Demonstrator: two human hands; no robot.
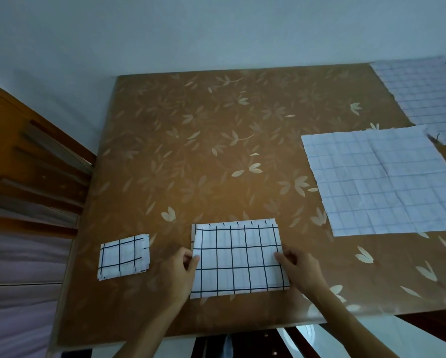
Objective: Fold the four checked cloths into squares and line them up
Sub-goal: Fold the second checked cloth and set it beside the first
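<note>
So right now the person is working on the half-folded cloth [238,259], which is lying at the near edge of the table [191,140], roughly in the middle. The left hand [180,270] is pinching the cloth's left edge between thumb and fingers, and the right hand [298,267] is pinching the right edge the same way, so both are closed on the same piece. It's reading as a wide rectangle at the moment, so I'm guessing one more fold, side to side, is needed to get it square.

What's worrying me: the layers are already peeking out unevenly along the far edge, so if one side is getting carried across without the corners being matched, the stack is going to skew and the square is coming out lopsided. The table covering is looking glossy too, so the whole thing could be sliding while it's being folded, and it's sitting pretty close to the near edge.

Counting up, I'm seeing four checked cloths: one folded square [123,257] sitting just left of the left hand, the one being held, one open cloth [382,182] lying flat on the right, and a second open cloth [423,94] at the far right corner, their corners overlapping.
</note>
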